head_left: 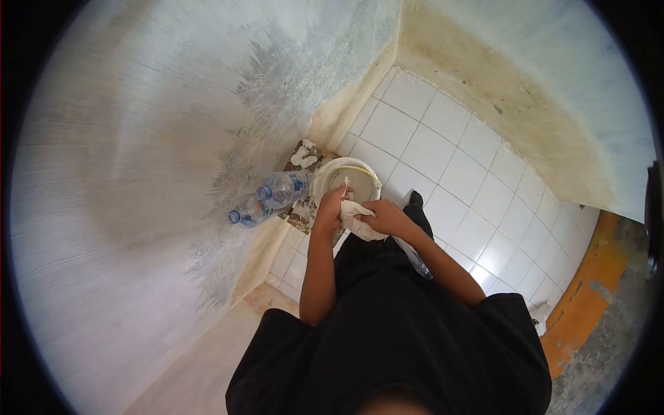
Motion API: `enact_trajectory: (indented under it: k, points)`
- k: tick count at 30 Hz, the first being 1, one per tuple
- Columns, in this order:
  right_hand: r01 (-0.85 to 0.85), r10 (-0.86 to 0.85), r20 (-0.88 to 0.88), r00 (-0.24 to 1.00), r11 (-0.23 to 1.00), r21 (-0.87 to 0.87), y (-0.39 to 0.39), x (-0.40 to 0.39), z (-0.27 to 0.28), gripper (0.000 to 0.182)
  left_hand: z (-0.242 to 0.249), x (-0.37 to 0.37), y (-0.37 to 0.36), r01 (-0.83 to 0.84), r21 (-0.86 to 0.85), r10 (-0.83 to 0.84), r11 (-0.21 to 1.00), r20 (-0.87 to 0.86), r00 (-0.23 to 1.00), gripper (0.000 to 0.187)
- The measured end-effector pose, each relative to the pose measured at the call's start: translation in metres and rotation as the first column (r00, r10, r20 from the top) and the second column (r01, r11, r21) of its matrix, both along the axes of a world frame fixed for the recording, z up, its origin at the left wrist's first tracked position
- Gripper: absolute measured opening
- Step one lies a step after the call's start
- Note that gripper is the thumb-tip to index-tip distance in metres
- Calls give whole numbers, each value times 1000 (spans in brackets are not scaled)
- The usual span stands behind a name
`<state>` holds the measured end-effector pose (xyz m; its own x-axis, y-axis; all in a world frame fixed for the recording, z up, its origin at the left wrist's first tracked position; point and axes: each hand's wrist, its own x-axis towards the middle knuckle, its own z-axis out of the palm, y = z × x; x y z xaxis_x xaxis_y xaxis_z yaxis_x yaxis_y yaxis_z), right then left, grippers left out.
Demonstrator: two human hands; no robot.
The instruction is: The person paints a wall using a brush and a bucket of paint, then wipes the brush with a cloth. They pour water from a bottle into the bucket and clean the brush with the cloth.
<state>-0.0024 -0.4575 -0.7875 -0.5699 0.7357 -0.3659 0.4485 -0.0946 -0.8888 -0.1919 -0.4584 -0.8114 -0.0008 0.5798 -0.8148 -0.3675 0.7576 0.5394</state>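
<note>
A crumpled whitish cloth (357,223) is bunched between my two hands, just over the near edge of a white bucket (319,178). My left hand (330,207) has its fingers closed around the left side of the cloth. On the other side, my right hand (384,217) pinches the cloth's right part. The bucket has a yellowish handle along its rim, and its contents are partly hidden by my hands. Two clear plastic bottles without caps, one nearer the bucket (282,189) and one farther left (249,211), lean or lie beside it.
The bottles and bucket are by a rough, stained block (304,153) against the patchy left wall (173,138). White floor tiles (453,155) extend to the right. Clear plastic (415,260) shows below my right forearm. An orange strip (579,294) borders the floor at the lower right.
</note>
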Motion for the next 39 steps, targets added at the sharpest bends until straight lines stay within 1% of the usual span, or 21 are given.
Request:
enact_trajectory:
  k: [2, 6, 9, 11, 15, 18, 21, 24, 30, 33, 35, 39]
  points:
    - [-17, 16, 18, 1000, 1000, 13, 1, 0, -1, 29, -1, 0, 1, 22, 5, -22, 1000, -5, 1000, 38]
    - [-28, 28, 23, 999, 999, 23, 2, 3, -3, 30, 0, 3, -1, 5, -7, -5, 1000, 2, 1000, 38]
    - [-26, 26, -8, 1000, 1000, -9, 2, 4, -9, 30, -1, 5, -1, -4, -15, 4, 1000, 4, 1000, 39]
    - [-24, 24, 18, 1000, 1000, 14, 3, 4, -8, 31, 0, 6, -1, -10, -15, 10, 1000, -1, 1000, 39]
    - [-35, 34, 47, 998, 999, 20, 3, 5, -3, 32, -5, 2, -3, 20, 25, -21, 999, 30, 999, 38]
    - [-17, 16, 21, 1000, 999, 28, 2, 5, -7, 33, -9, 2, -3, 27, 28, -27, 999, 25, 999, 38]
    - [-44, 48, 80, 996, 998, -50, 3, 4, -8, 33, -9, 3, -5, 27, 21, -27, 999, 9, 1000, 38]
    - [-40, 42, 48, 998, 998, -39, 2, 4, -10, 34, -9, 3, -6, 28, 16, -28, 999, 2, 1000, 38]
    - [-39, 37, 53, 998, 999, 30, -2, 2, -16, 33, -12, 2, -10, 37, 34, -37, 999, -21, 999, 39]
    - [-47, 47, 41, 998, 999, 18, -2, 0, -17, 33, -2, 6, -11, 14, 33, -13, 999, -47, 999, 38]
    - [-64, 64, 68, 996, 998, -5, 0, -1, -14, 34, 4, 8, -11, 3, 18, -2, 1000, -62, 998, 38]
    - [-87, 91, 102, 991, 995, -42, 1, -2, -16, 34, -8, 2, -15, 26, 77, -23, 997, -36, 999, 37]
